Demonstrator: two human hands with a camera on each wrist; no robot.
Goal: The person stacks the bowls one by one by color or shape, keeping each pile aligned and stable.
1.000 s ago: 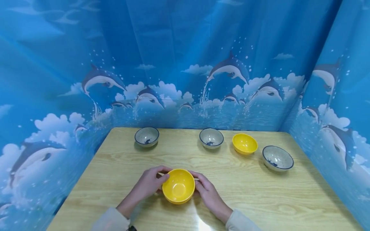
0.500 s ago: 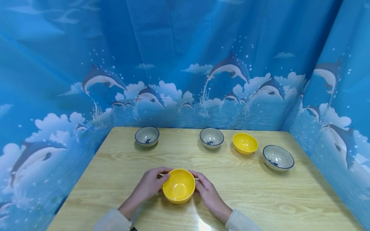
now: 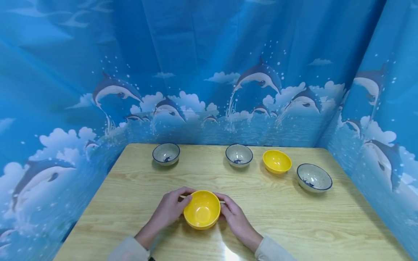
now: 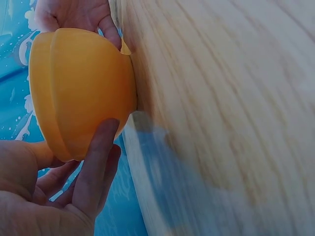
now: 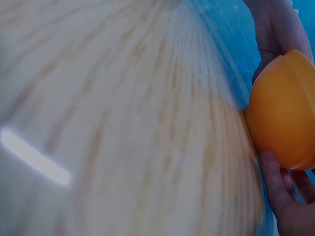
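Observation:
Two nested yellow bowls (image 3: 201,212) stand upright on the table near its front middle; in the left wrist view a second rim line runs round the stacked bowls (image 4: 86,91). My left hand (image 3: 171,207) holds the stack from the left, thumb at the upper rim and fingers along the side. From the right, my right hand (image 3: 236,220) grips it, with its fingers around the wall. The right wrist view shows the right hand's fingers (image 5: 275,182) low against the stack. The insides of the lower bowl are hidden.
Along the back of the wooden table (image 3: 137,177) stand a grey patterned bowl (image 3: 166,155), another grey bowl (image 3: 239,156) and a yellow bowl (image 3: 277,162). A larger-looking grey bowl (image 3: 314,178) sits at the right. A blue dolphin curtain (image 3: 196,72) encloses the back and sides.

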